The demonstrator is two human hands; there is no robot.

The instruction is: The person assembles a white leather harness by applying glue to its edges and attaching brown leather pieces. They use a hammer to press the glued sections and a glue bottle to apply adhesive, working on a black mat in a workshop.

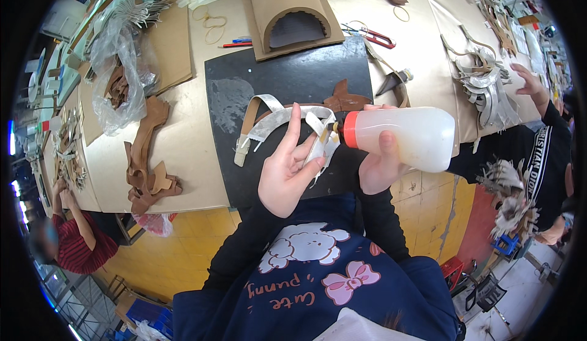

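Observation:
My right hand is wrapped round a translucent white squeeze bottle with a red collar. The bottle lies tilted sideways, its dark nozzle at a narrow white strip. Between the thumb and fingers of my left hand that strip is pinched, while the index finger points up and away. Behind the hands, a curved strip with a pale face and tan back rests on the black mat. A brown leather piece lies by the bottle's nozzle, partly covered.
A cardboard stand with an arched opening sits at the mat's far edge. Red-handled snips and a dark curved tool lie to the right. At left are brown leather pieces and a plastic bag. A co-worker's hand reaches in at right.

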